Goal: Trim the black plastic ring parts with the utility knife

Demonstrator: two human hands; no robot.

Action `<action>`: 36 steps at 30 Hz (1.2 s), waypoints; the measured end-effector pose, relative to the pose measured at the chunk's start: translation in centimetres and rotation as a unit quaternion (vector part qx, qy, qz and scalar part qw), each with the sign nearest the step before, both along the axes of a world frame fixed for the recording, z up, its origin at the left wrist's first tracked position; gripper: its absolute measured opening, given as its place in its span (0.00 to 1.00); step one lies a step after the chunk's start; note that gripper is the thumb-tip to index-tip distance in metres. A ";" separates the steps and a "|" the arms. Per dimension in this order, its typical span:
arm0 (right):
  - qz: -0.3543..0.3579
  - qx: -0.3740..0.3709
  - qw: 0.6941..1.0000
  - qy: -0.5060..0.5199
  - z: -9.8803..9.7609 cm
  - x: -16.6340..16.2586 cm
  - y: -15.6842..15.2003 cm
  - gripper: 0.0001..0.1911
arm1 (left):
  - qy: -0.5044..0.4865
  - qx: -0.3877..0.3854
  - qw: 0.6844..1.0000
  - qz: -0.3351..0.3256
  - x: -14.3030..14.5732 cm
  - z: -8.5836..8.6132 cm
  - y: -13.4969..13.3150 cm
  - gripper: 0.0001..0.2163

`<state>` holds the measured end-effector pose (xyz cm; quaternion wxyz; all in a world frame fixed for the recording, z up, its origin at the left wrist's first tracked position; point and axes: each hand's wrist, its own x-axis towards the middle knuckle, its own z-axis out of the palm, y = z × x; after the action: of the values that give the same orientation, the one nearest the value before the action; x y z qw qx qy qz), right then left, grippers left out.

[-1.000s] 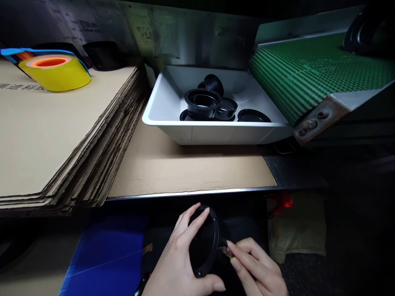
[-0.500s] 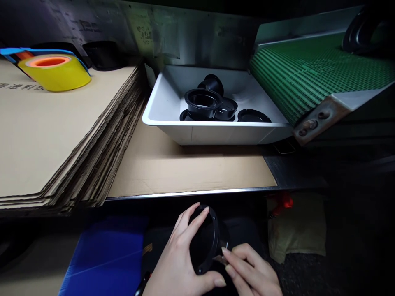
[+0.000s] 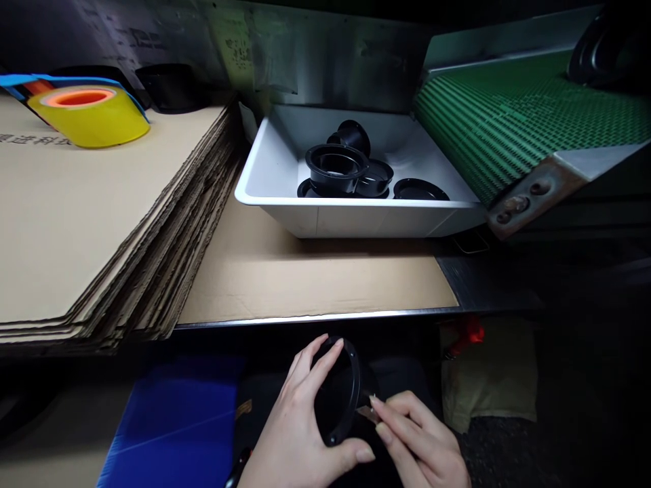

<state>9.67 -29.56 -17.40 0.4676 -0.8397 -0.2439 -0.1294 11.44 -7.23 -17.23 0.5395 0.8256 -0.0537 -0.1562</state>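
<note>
Working low, below the steel table edge [image 3: 315,316], in front of the person's body. The left hand [image 3: 295,423] wraps a black plastic collar [image 3: 338,393], fingers curled over the back and thumb under the lower side, so the hand is clamped on it. The collar stands on edge, tilted, its flange rim toward the right hand. The right hand [image 3: 417,440] pinches a small metal blade [image 3: 367,413] between thumb and fingertips, its tip just beside the rim; whether it touches, I cannot tell from here.

Close fine work like this looks best done with short, shallow strokes, the blade kept away from the holding thumb, turning the collar rather than the wrist. The collar's surface is matte black and looks clean, but it is too dark to judge the edge finish.

Around: a white plastic tub [image 3: 264,196] holds more black collars [image 3: 336,169], sitting on a flat cardboard sheet [image 3: 315,285]. To the left, a stack of cardboard sheets [image 3: 102,224] with a yellow tape roll [image 3: 89,118] on top. To the right, a green belt conveyor [image 3: 508,115]. Down low, a blue plastic board [image 3: 173,427] and a tan cloth bag [image 3: 488,386]
</note>
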 end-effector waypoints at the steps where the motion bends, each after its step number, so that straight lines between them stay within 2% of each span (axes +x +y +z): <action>1: 0.001 -0.001 1.000 -0.002 -0.1 -0.1 0.0 0.26 | 0.003 0.004 1.000 0.002 0.0 0.0 0.0 0.53; 11: 0.024 -0.035 0.997 -0.070 -0.9 -0.3 0.0 0.29 | 0.044 0.050 0.998 0.000 0.5 0.9 -0.6 0.53; 13: 0.018 0.005 0.999 -0.049 -1.0 -0.3 0.2 0.27 | 0.050 0.057 0.997 -0.002 0.7 1.1 -0.8 0.53; 15: -0.021 0.086 0.995 0.045 -1.1 -0.5 0.7 0.23 | 0.056 0.062 0.996 -0.008 0.7 1.2 -1.0 0.52; 16: -0.059 0.135 0.981 0.124 -1.0 -0.6 0.9 0.23 | 0.060 0.061 0.996 -0.017 0.6 1.2 -1.1 0.53; 17: -0.099 0.187 0.955 0.209 -0.7 -0.8 1.2 0.25 | 0.064 0.056 0.996 -0.030 0.4 1.1 -1.1 0.53; 20: -0.162 0.307 0.838 0.422 0.6 -0.9 1.9 0.30 | 0.034 0.028 0.995 -0.084 -0.2 1.0 -0.8 0.57; 21: -0.157 0.332 0.807 0.462 1.1 -0.9 2.0 0.31 | 0.003 0.015 0.995 -0.100 -0.4 1.0 -0.6 0.59; 23: -0.152 0.366 0.765 0.508 2.1 -0.5 2.0 0.32 | -0.072 -0.004 0.990 -0.119 -0.6 0.8 -0.1 0.58; 25: -0.148 0.365 0.746 0.537 2.7 0.1 1.6 0.31 | -0.131 -0.020 0.984 -0.122 -0.6 0.4 0.3 0.53; 26: -0.140 0.350 0.750 0.543 2.7 0.4 1.3 0.31 | -0.151 -0.027 0.981 -0.121 -0.5 0.1 0.4 0.52; 27: -0.121 0.324 0.768 0.539 2.6 0.7 1.0 0.31 | -0.165 -0.034 0.978 -0.119 -0.4 -0.3 0.5 0.52; 29: -0.073 0.257 0.829 0.491 2.2 1.1 0.3 0.30 | -0.181 -0.047 0.976 -0.115 -0.2 -0.7 0.7 0.55; 31: -0.036 0.194 0.895 0.401 1.8 1.1 -0.4 0.24 | -0.183 -0.048 0.975 -0.116 -0.2 -0.7 1.0 0.56; 32: -0.034 0.174 0.915 0.363 1.8 1.1 -0.7 0.21 | -0.178 -0.045 0.976 -0.117 -0.2 -0.7 1.1 0.55; 34: -0.059 0.157 0.931 0.323 1.8 0.9 -1.1 0.16 | -0.165 -0.035 0.979 -0.119 -0.3 -0.8 1.4 0.54; 36: -0.060 0.134 0.941 0.303 2.0 0.7 -1.3 0.14 | -0.165 -0.025 0.979 -0.115 -0.2 -2.5 1.7 0.52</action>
<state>10.36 -30.82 -15.35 0.6191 -0.7817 -0.0203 0.0724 11.24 -5.57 -19.69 0.5222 0.8144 -0.2409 -0.0773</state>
